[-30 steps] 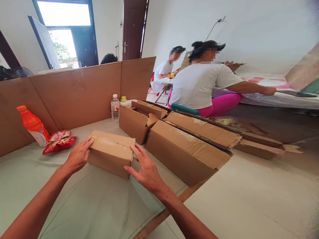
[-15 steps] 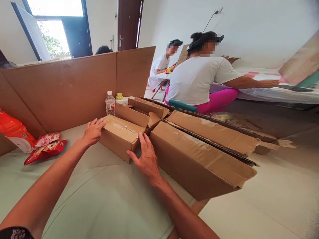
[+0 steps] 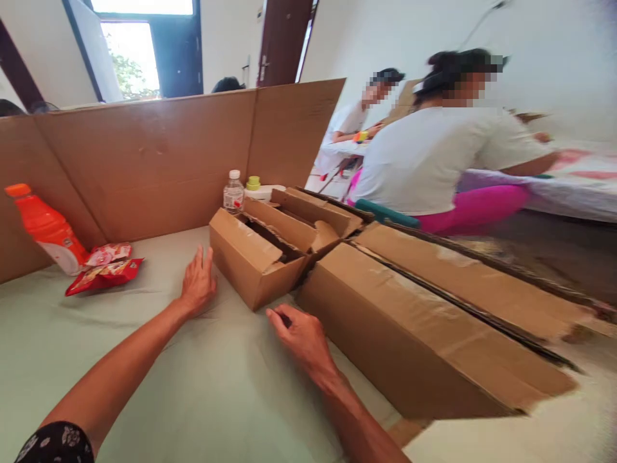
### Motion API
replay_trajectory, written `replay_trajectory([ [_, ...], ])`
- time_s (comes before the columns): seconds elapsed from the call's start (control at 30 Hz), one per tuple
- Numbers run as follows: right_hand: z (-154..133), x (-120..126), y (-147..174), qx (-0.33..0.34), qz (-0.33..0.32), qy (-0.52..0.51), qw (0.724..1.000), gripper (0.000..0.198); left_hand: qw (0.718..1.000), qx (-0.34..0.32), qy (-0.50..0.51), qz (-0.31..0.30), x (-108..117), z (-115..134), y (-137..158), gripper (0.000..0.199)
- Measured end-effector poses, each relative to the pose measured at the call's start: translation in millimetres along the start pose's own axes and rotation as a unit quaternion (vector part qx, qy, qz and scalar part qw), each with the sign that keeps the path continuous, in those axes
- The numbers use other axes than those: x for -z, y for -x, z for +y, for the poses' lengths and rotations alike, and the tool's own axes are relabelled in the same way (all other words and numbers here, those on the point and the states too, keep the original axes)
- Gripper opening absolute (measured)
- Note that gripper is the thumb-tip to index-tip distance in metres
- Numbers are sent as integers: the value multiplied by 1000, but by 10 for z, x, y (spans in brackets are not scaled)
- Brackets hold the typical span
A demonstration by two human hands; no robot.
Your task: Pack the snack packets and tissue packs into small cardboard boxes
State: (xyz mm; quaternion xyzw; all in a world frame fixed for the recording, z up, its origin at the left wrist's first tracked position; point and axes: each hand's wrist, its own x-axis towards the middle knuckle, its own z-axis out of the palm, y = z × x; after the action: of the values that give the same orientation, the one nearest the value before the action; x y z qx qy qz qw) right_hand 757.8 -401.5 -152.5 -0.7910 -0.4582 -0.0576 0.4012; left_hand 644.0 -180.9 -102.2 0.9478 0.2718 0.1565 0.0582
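My left hand [image 3: 198, 283] is open, its fingers stretched out just left of a small cardboard box [image 3: 238, 267]. That box has its top partly open: a near flap slants over it and a dark gap shows behind. In front of the box's near corner is my right hand [image 3: 303, 337], its fingers loosely curled with a dark gap between thumb and forefinger. I see nothing held in it. A longer cardboard box [image 3: 376, 341] lies to the right of that hand. Another box with upright flaps [image 3: 284, 222] stands behind the small one.
A clear bottle [image 3: 234, 193] and a white container with a green cap [image 3: 253, 184] stand behind the boxes. An orange bottle [image 3: 48, 231] and red snack packets [image 3: 106, 276] lie at left. A cardboard wall [image 3: 159, 161] borders the table. Another person [image 3: 424, 161] sits at right.
Both hands have let go of the small box and drawn back from it. Its top was flat and closed before; now a gap shows. The view has turned left.
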Motion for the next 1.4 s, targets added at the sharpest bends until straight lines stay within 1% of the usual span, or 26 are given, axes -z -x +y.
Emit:
replay_trajectory([
  [0.1,-46,-53,40,47,-42,-27,998,38,998,-2,-3,-59,-50,-172,628,46],
  [0.17,-83,-109,69,79,-60,-36,994,38,996,-9,-1,-83,13,-299,1024,45],
  [0.23,-103,-159,94,99,-66,-34,992,40,995,-15,4,-95,131,-437,1397,45],
  [0.33,-112,-222,131,117,-61,-23,991,40,996,-11,11,-88,338,-684,1946,45],
  [0.43,-188,-317,171,145,-71,-18,987,39,998,9,16,-60,515,-953,2474,46],
  [0.5,-335,-431,170,184,-88,-25,979,33,999,31,18,-39,595,-1099,2764,45],
  [0.57,-579,-602,112,234,-100,-25,967,26,998,52,23,-22,631,-1188,2963,44],
  [0.6,-735,-713,55,255,-105,-20,961,25,998,61,28,-16,631,-1209,3024,43],
  [0.67,-1100,-985,-115,278,-112,-2,954,34,996,75,40,-4,601,-1213,3079,42],
  [0.8,-1835,-1663,-583,276,-120,20,953,63,992,95,75,22,495,-1161,3067,44],
  [0.83,-1979,-1827,-699,271,-122,26,954,66,991,104,83,32,475,-1155,3067,45],
  [0.87,-2096,-1976,-804,266,-125,31,955,67,988,116,91,44,460,-1156,3071,45],
  [0.93,-2237,-2201,-966,258,-135,42,956,57,980,152,104,76,448,-1180,3092,47],
  [1.0,-2248,-2304,-1043,252,-145,49,955,43,967,196,113,119,457,-1230,3114,49],
  [1.03,-2207,-2305,-1045,252,-147,52,955,37,959,217,118,142,466,-1259,3122,50],
  [1.1,-2049,-2209,-978,258,-144,53,954,32,941,253,129,185,490,-1313,3123,53],
  [1.17,-1828,-2003,-828,275,-138,49,950,32,925,279,140,217,508,-1347,3108,56],
  [1.23,-1594,-1736,-624,297,-130,38,945,30,914,294,146,238,511,-1347,3086,56],
  [1.33,-1284,-1371,-291,328,-110,7,938,26,908,302,131,258,509,-1308,3062,52],
  [1.4,-1117,-1239,-103,346,-84,-17,934,26,909,302,101,270,556,-1313,3056,51],
])
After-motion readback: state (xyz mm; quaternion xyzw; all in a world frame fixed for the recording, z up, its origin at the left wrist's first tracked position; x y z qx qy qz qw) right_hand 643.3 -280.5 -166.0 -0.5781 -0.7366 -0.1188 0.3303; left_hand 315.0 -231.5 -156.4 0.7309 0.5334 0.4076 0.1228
